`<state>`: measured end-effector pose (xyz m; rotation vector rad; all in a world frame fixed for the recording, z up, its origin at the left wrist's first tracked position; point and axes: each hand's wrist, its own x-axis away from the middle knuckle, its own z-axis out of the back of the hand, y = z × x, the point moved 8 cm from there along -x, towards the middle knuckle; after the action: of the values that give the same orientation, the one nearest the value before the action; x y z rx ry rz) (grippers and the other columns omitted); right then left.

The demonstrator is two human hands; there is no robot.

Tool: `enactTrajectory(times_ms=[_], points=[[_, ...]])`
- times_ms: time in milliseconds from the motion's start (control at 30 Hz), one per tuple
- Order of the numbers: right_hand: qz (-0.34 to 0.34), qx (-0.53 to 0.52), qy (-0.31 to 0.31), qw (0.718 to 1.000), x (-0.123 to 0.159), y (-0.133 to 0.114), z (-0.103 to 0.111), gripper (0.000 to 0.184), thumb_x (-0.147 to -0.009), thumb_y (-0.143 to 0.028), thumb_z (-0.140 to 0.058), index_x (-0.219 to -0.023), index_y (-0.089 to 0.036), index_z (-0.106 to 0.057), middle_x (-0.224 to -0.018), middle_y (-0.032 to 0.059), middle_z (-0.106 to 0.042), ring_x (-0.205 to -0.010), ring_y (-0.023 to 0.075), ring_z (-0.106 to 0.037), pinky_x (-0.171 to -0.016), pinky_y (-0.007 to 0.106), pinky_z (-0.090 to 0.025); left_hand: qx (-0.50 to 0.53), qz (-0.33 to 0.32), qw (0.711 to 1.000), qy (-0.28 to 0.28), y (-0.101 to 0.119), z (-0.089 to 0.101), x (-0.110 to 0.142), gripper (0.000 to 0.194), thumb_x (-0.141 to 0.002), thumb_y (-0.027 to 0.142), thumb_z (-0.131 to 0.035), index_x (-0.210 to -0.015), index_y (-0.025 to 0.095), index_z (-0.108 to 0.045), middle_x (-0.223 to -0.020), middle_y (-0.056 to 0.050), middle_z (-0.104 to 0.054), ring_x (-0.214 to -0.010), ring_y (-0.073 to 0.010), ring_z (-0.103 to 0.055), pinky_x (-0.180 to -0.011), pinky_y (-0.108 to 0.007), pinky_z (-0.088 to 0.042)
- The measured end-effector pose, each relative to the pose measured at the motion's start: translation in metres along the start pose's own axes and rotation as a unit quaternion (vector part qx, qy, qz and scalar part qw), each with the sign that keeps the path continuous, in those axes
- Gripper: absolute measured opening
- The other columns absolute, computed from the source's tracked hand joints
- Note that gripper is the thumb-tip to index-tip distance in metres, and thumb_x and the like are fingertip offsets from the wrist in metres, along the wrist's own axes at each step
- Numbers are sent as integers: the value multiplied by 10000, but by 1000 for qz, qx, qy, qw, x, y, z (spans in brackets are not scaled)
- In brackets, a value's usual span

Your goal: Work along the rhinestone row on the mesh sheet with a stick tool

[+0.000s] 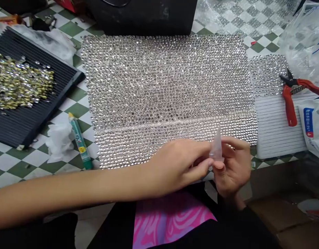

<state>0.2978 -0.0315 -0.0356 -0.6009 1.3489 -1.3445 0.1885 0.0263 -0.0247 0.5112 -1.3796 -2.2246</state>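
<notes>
Left hand (175,166) pinching translucent cone (216,148); tray (21,126) holds gems (21,83).

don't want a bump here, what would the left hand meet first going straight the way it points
The left hand would meet the translucent pointed tip at its fingertips, then probably the right hand; depth is hard to judge from this view.

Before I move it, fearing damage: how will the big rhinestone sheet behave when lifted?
The rhinestone sheet probably sags, being broad and studded with separate small stones. It may bend first at the pale line crossing it.
</notes>
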Motion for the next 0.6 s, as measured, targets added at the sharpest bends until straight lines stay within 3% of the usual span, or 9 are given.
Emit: enactTrajectory(times_ms=[100, 233, 300, 433, 600], points=[[-11, -26, 6, 1000, -5, 0, -4, 272, -929, -397, -606, -1159, -257, -640, -894, 43, -576, -786, 148, -588, -600, 298, -523, -30, -21, 999, 9, 4, -4, -4, 242, -1014, 279, -430, -858, 194, -594, -671, 49, -619, -569, -85, -510, -579, -221, -402], [7, -31, 74, 997, -14, -5, 1, 72, -903, -286, -621, -925, -220, -640, -817, 27, -560, -745, 138, -577, -591, 288, -489, -137, -87, 985, 50, 13, -9, -5, 309, -1042, 251, -348, -856, 178, -583, -688, 28, -636, -596, -108, -531, -576, -263, -389], [28, -32, 118, 992, -20, -6, 13, 35, -894, -224, -624, -914, -208, -647, -800, 13, -594, -717, 127, -600, -586, 282, -497, -190, -125, 972, 55, 17, -13, -2, 347, -1042, 244, -317, -848, 165, -594, -704, 11, -646, -619, -124, -551, -577, -292, -380], [74, -15, 174, 982, -36, -3, 48, 183, -840, -83, -652, -983, -194, -681, -792, -14, -643, -613, 112, -624, -523, 280, -525, -246, -166, 953, 61, 23, -11, 11, 327, -1024, 234, -367, -809, 176, -605, -657, 22, -612, -587, -133, -522, -552, -306, -367], [106, 117, 120, 980, -54, 3, 76, 218, -807, -43, -682, -994, -152, -710, -826, 30, -648, -696, 144, -682, -593, 290, -553, -329, -171, 927, 58, 21, 0, 33, 237, -994, 133, -436, -908, 151, -656, -777, 2, -707, -696, -139, -600, -629, -308, -429]])
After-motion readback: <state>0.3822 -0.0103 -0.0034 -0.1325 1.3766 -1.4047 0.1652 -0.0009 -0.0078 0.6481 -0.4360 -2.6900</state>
